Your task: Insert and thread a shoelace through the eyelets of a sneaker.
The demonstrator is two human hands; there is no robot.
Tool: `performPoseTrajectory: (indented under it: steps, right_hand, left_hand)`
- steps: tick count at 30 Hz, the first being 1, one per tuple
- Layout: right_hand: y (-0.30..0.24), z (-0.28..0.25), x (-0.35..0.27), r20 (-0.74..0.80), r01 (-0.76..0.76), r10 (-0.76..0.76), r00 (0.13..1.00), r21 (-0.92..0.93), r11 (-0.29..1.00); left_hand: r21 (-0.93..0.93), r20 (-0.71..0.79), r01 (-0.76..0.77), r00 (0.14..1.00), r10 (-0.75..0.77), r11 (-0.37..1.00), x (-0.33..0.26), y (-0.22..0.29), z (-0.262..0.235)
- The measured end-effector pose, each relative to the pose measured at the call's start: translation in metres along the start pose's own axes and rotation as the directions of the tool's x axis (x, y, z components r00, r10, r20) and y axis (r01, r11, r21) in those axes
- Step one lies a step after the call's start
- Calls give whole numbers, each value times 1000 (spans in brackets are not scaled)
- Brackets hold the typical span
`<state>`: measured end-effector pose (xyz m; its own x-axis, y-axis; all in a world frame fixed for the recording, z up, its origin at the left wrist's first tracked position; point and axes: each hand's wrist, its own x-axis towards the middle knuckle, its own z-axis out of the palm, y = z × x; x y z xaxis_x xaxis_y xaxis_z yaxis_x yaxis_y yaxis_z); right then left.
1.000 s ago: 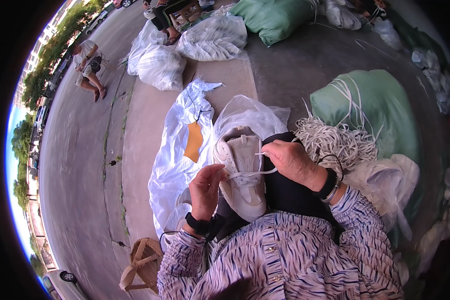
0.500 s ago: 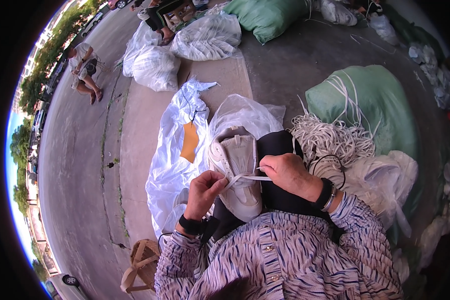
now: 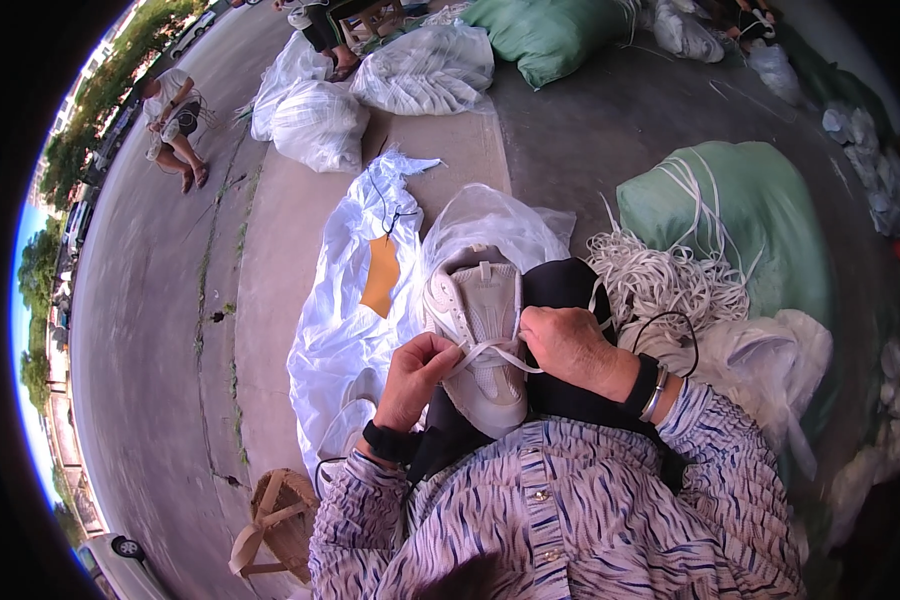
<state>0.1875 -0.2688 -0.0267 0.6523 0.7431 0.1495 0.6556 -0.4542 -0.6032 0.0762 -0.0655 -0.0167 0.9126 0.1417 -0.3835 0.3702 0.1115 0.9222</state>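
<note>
A pale sneaker lies across my dark-trousered lap, its toe toward me and its tongue upright at the far end. A flat white shoelace crosses the lower part of its tongue. My left hand is closed in a pinch on the lace at the shoe's left edge. On the opposite side, my right hand pinches the lace close against the eyelet edge; its fingertips are partly hidden. Clear plastic film lies just beyond the shoe's heel.
A heap of loose white laces lies to the right, against a large green sack. On the left are white plastic sheeting with an orange-yellow piece and a woven stool. Stuffed white bags and a seated person are farther off.
My right hand has moved a little left and in against the shoe's side. The lace, earlier stretched out to the right, now curves loosely below that hand.
</note>
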Motion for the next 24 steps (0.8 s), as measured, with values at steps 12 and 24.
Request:
performPoseTrajectory:
  steps: [12,24]
  right_hand:
    - [6,-5,4,141,-81,71,987,64,995]
    - [-12,-33,13,40,472,-502,864,-411,780]
  left_hand:
    - [-101,-156,21,987,-37,995,2,-4,6]
    - [949,178,-266,895,408,169,5,51,12]
